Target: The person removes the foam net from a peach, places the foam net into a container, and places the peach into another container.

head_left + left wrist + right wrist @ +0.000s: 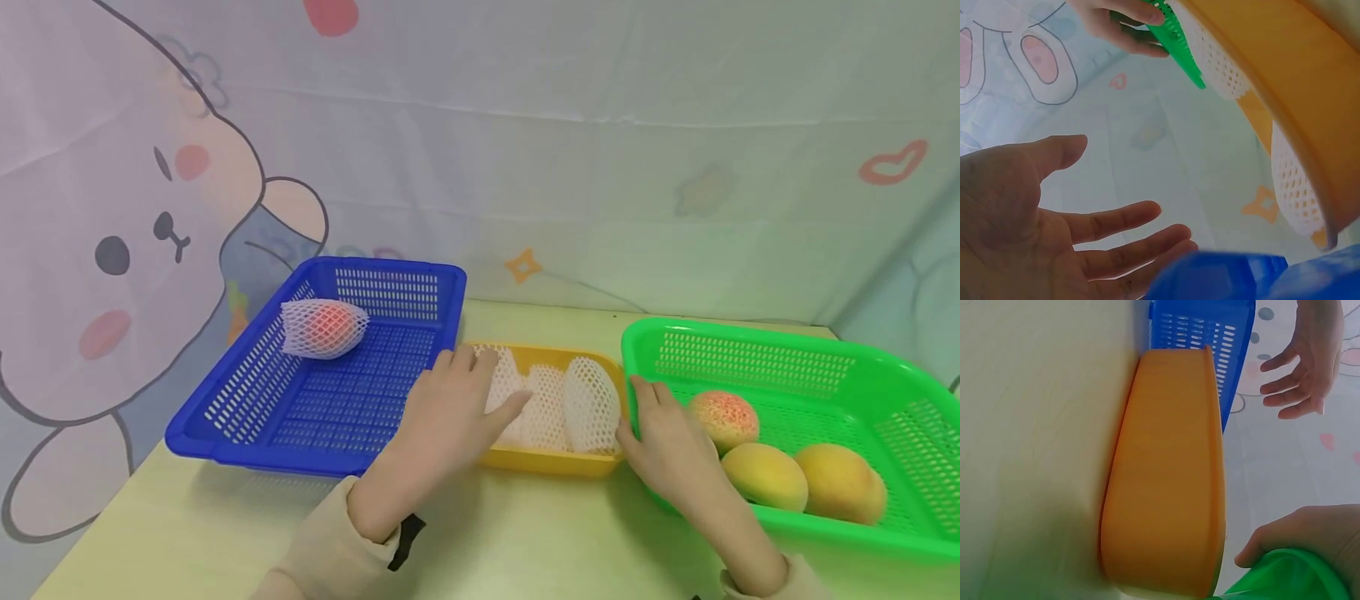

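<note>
My left hand [450,408] hovers with fingers spread above the gap between the blue basket [281,457] and the yellow tray [551,462]. It holds nothing; its palm [1004,212] shows bare in the left wrist view. White foam net sleeves [592,404] lie side by side in the tray. My right hand [671,442] grips the left rim of the green basket [757,337], thumb outside and fingers over the edge. In that basket lie a red-speckled peach [723,419] and yellow, peach-like fruits [767,477], one partly hidden by the hand.
A reddish fruit in a white foam net [326,327] lies at the back of the blue basket. The three containers stand in a row on a pale table [525,533]. A printed cloth [480,167] hangs right behind them.
</note>
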Tool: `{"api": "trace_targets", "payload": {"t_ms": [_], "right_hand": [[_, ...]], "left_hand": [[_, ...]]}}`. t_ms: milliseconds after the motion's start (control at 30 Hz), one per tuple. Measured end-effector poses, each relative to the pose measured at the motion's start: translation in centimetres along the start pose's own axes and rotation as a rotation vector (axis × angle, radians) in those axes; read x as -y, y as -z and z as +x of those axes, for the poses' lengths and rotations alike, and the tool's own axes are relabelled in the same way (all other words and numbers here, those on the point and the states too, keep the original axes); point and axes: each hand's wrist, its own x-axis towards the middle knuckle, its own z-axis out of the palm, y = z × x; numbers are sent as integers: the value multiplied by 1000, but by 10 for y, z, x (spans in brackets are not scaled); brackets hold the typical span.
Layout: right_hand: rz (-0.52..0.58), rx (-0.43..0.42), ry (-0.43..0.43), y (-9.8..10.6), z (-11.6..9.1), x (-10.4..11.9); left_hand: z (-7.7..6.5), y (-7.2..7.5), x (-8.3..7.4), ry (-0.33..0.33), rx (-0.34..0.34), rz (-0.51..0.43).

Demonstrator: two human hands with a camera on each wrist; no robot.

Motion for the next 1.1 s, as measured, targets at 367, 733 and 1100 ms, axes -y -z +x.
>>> {"api": "trace_targets", "payload": {"t_ms": [367, 733, 1100], "right_hand": [[-9, 9, 6, -5, 0, 1], [-31, -2, 39, -7, 4, 5], [-10, 19, 23, -4, 0, 3]], "left_hand": [[-7, 11, 24, 7, 26, 53], [-12, 23, 43, -23, -19, 115], [-14, 31, 49, -108, 22, 211]]}}
